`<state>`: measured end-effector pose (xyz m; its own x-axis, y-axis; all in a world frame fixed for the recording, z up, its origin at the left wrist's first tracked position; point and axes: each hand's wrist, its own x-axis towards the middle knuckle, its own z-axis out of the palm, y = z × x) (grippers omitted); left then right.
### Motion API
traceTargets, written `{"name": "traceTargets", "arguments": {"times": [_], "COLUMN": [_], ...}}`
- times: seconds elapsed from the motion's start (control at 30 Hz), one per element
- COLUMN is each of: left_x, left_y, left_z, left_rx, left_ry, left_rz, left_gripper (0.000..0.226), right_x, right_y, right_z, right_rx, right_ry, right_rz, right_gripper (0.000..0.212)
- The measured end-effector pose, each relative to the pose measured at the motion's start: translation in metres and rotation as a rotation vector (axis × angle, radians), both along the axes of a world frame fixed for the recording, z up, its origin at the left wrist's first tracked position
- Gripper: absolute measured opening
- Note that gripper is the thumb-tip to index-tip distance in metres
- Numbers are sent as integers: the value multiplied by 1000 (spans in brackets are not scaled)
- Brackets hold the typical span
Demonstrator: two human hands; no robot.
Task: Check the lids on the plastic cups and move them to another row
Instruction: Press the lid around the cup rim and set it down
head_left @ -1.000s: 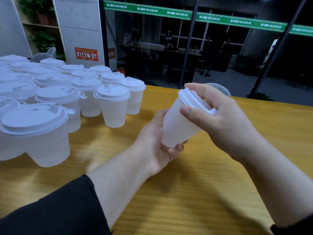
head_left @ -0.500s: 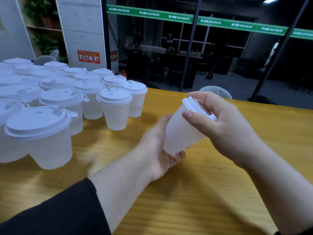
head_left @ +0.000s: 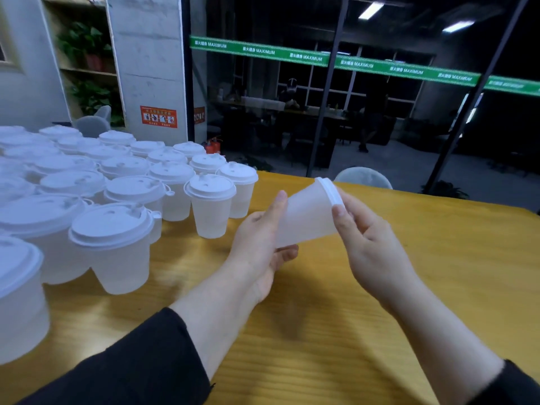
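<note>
The left hand [head_left: 263, 244] is cradling the tilted cup [head_left: 306, 217] above the table [head_left: 321, 331], near its far edge, lid [head_left: 329, 190] pointing up-right; the right hand [head_left: 368, 247] fingers [head_left: 340, 213] are curling around the rim.

A wooden table [head_left: 380, 331] lay under the hands. Beyond them stood a glass wall [head_left: 365, 118] crossed by a green banner [head_left: 306, 57], dark beyond, with ceiling lights [head_left: 371, 10]. To their far left rose a concrete pillar [head_left: 146, 59] and plant shelves [head_left: 84, 68].
</note>
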<state>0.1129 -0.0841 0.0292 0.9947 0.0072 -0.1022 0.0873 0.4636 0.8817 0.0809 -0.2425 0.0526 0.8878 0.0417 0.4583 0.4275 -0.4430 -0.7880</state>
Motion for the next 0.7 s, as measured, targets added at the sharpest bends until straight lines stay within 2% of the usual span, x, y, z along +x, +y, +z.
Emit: {"name": "traceTargets", "arguments": {"times": [0.13, 0.23, 0.3, 0.37, 0.47, 0.57, 0.7], "left_x": [-16, -30, -42, -60, -87, -107, -122], "left_y": [11, 23, 27, 25, 10, -2, -5], "left_z": [36, 90, 135, 176, 213, 225, 224], "left_rx": [261, 578, 885, 1237, 1682, 1862, 1910], "left_ry": [-133, -366, -558, -685, -810, -881, -913], "left_rz": [163, 257, 210, 70, -99, -180, -205], "left_gripper": [50, 41, 35, 32, 34, 35, 36], "right_x": [-27, -53, -66, -80, -101, -121, -141], "right_y": [2, 9, 15, 22, 32, 38, 37], "right_z": [19, 36, 42, 44, 42, 38, 34], "right_rx": [73, 367, 668, 919, 1157, 1243, 1245], "right_ry": [26, 125, 278, 447, 569, 581, 596], "right_rz": [23, 55, 118, 216, 422, 495, 454], "right_gripper": [34, 29, 37, 49, 55, 51, 49]}}
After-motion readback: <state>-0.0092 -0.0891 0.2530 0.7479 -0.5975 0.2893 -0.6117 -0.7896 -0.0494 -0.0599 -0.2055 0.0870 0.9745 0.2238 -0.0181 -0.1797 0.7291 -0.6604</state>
